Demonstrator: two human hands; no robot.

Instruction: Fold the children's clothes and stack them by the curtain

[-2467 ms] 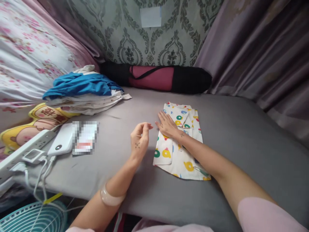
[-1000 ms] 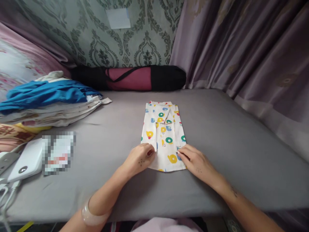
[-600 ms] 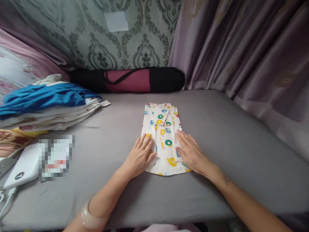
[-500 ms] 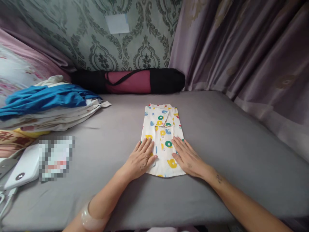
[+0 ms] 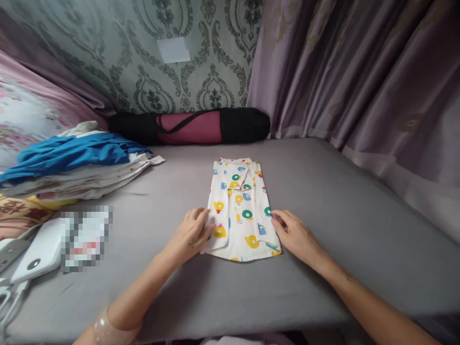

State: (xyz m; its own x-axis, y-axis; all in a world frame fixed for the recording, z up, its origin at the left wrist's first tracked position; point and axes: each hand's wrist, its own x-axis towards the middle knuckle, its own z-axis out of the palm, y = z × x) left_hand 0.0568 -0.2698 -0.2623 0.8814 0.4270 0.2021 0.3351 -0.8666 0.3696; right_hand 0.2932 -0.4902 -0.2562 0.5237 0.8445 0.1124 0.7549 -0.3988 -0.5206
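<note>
A white shirt [image 5: 241, 215] with yellow, green and blue prints lies folded lengthwise on the grey sheet, its collar at the far end and its curved hem nearest me. The sleeves lie folded in over the front. At the lower left edge of the cloth, my left hand [image 5: 192, 235] has its fingers curled and touching the fabric. My right hand [image 5: 293, 234] is at the right edge, thumb and index finger close together at the cloth. Whether either hand pinches the fabric is hard to make out.
A pile of clothes [image 5: 79, 158] with a blue garment on top lies at the left. Nearer me are a white power bank [image 5: 41, 249] with cables and a blurred-out item [image 5: 88, 239]. A black and maroon bag [image 5: 190, 127] lies along the wall.
Both hands have moved outward from lying flat on the shirt to its side edges, and their fingers have curled. The view has shifted slightly.
</note>
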